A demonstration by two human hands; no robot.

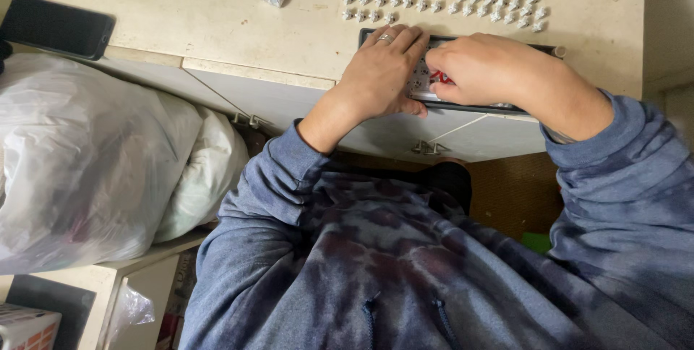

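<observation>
With the left hand (387,68) pressed flat, fingers together, steadying the keyboard (463,79) at the desk's (217,17) near edge, the right hand (470,68), fingers clamped on a small red tool (439,77), should pull straight and gently.

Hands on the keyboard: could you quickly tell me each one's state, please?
Left hand: open, flat on the keyboard.
Right hand: closed on a small red tool.

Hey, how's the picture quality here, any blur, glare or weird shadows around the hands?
Head view: even, soft indoor light, no hard glare on the worn cream desk top; left hand and right hand are fairly sharp over the dark-framed keyboard base; the small red tool is mostly hidden; the blue tie-dye sleeve looks slightly soft at the edge.
</observation>
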